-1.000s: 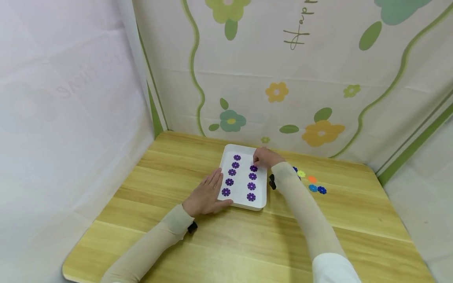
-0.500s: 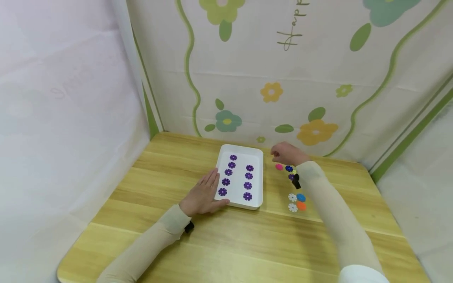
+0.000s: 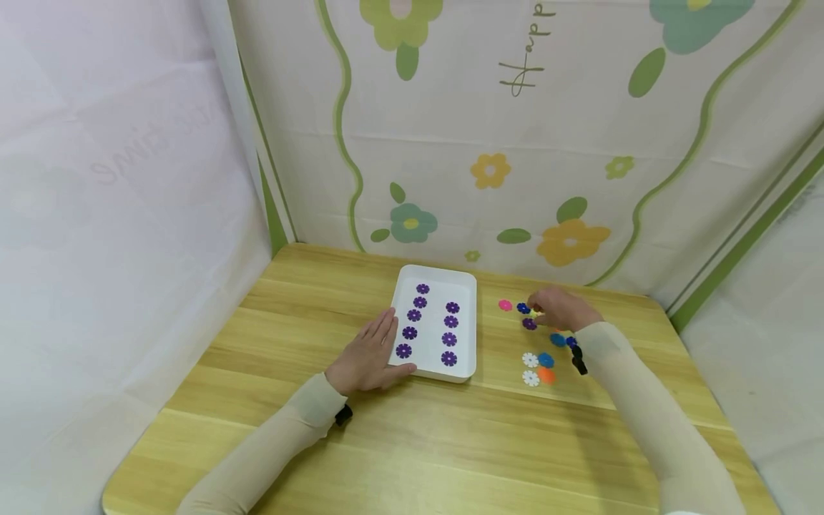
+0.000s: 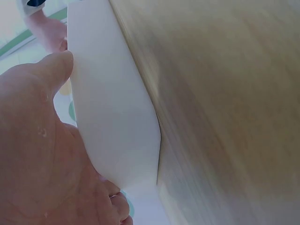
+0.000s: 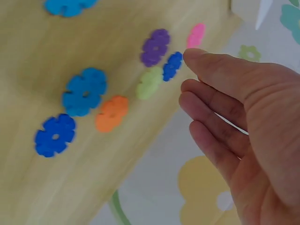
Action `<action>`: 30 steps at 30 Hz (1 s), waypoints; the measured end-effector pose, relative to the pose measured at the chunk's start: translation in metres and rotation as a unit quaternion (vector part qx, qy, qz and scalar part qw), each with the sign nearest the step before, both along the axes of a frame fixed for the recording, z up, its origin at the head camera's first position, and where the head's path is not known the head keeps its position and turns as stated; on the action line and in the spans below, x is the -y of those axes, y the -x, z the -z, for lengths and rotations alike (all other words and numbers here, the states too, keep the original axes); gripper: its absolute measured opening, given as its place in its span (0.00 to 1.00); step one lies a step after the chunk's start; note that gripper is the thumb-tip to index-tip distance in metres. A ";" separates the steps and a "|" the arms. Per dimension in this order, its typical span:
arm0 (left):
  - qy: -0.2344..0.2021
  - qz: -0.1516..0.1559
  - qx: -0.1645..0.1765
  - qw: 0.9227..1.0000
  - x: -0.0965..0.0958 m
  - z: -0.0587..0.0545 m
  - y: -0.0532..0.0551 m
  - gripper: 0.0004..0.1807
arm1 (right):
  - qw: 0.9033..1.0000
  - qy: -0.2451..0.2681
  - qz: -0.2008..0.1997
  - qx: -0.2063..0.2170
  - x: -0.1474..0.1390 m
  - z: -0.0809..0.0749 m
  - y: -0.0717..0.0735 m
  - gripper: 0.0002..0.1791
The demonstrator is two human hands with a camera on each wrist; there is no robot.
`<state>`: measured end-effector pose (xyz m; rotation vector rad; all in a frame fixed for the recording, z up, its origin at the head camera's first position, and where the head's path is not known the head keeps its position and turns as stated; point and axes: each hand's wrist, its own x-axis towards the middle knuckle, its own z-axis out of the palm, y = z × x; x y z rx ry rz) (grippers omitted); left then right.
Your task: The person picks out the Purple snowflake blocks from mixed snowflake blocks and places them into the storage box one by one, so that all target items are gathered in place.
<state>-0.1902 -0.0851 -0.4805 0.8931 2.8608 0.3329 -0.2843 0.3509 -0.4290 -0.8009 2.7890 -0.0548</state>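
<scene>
My left hand (image 3: 365,357) lies with straight fingers along the left front corner of a white tray (image 3: 438,270). In the left wrist view its thumb touches the tray's side wall (image 4: 110,103). Two rows of purple flower-shaped snowflake discs (image 3: 414,315) lie in the tray, the right row shorter at the far end. To the tray's right, my right hand (image 3: 565,309) hovers over loose discs, its fingers loosely bent and holding nothing. Nearest its fingertips are a dark blue disc (image 5: 172,66), a yellow-green disc (image 5: 150,83), a purple disc (image 5: 155,48) and a pink disc (image 5: 196,35).
Closer to the front lie white discs (image 3: 530,360), a light blue disc (image 3: 546,360) and an orange disc (image 3: 546,375). Another blue disc (image 5: 85,91) is near the right wrist. A flower-printed cloth (image 3: 450,179) stands behind the wooden table (image 3: 412,443).
My right hand has moved from the tray's far right corner rightward to the loose discs, uncovering the upper end of the right row. The left hand stays on the tray.
</scene>
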 end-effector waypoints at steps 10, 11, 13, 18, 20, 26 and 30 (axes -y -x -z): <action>0.005 -0.008 0.000 1.000 0.001 0.009 0.003 0.59 | 0.999 0.040 -0.003 -0.006 0.002 0.030 -0.005 0.12; 0.002 -0.008 0.000 1.000 0.001 0.010 0.003 0.59 | 0.999 0.042 -0.002 -0.006 0.003 0.032 -0.005 0.11; 0.001 -0.008 -0.003 1.000 0.001 0.011 0.003 0.59 | 0.999 0.047 -0.007 -0.009 0.003 0.034 -0.005 0.10; -0.001 -0.003 -0.002 1.000 0.000 0.008 0.003 0.58 | 0.998 0.057 0.007 -0.001 0.000 0.035 -0.003 0.10; -0.001 -0.002 -0.003 1.000 0.000 0.005 0.002 0.58 | 0.998 0.054 0.013 0.006 0.000 0.035 -0.002 0.10; 0.016 -0.003 -0.002 1.000 -0.001 0.000 0.001 0.57 | 0.997 0.072 0.010 0.026 -0.001 0.035 0.005 0.08; 0.013 -0.004 -0.005 1.000 0.000 0.000 0.001 0.57 | 0.993 0.093 0.029 0.060 0.002 0.035 0.012 0.02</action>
